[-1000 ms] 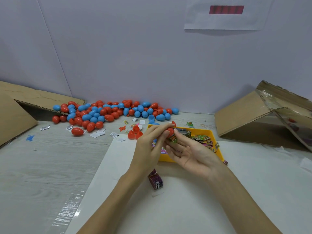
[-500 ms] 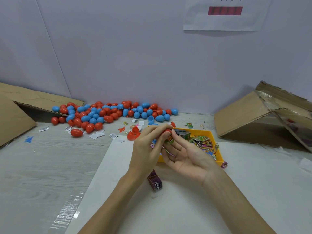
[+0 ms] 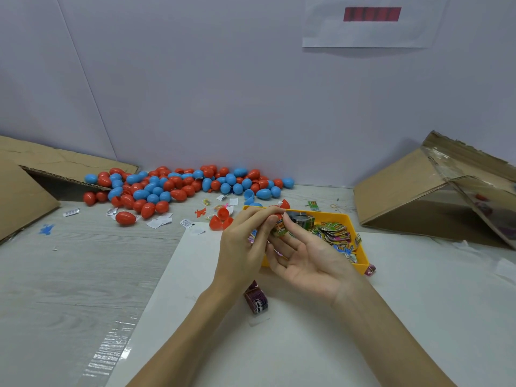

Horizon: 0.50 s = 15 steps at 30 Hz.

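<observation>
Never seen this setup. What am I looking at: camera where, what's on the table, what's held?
No machine: a person's two bare hands, filmed by one wide-angle camera on their head, looking down. The left hand pinches a red egg piece with a printed packet against it; the right hand, flat and palm up, touches it. Behind them sits a yellow tray of packets, partly on a white sheet. Further back lies a pile of red and blue plastic eggs, with cardboard boxes at both sides.
</observation>
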Motion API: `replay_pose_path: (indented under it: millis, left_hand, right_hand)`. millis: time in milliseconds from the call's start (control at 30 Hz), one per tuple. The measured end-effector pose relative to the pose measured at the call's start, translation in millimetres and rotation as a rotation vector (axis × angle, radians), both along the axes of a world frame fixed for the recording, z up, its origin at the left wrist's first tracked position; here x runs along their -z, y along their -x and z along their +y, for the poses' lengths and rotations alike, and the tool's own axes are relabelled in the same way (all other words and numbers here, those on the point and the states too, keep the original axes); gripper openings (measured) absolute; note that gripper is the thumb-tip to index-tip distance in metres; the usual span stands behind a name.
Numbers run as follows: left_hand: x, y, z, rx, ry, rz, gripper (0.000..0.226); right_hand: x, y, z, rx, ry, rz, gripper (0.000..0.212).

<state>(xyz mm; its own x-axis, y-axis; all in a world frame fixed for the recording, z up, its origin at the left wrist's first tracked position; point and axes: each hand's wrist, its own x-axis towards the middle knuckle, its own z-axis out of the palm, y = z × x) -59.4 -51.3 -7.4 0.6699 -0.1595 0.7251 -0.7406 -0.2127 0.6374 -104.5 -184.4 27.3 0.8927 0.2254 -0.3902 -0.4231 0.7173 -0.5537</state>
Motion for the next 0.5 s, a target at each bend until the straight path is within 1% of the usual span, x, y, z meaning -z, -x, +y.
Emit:
replay_pose_path:
  millis: [133, 333, 433, 500]
  left_hand:
    - [1, 1, -2, -0.024, 0.008, -0.011, 0.024]
    - [-1, 6, -5, -0.036, 0.049, 0.013, 0.020]
    - [-4, 10, -5, 0.054, 0.058, 0.102, 0.022]
    - [-5, 10, -2, 0.094, 0.007, 0.125, 0.026]
  right_hand:
    - [1, -1, -1, 0.010, -0.004, 0.007, 0.039]
    - [1, -1, -1, 0.021, 0.010, -0.041, 0.033]
    - [0, 0, -2, 0.008, 0.062, -0.107, 0.032]
    - [0, 0, -4, 0.024, 0.122, -0.144, 0.031]
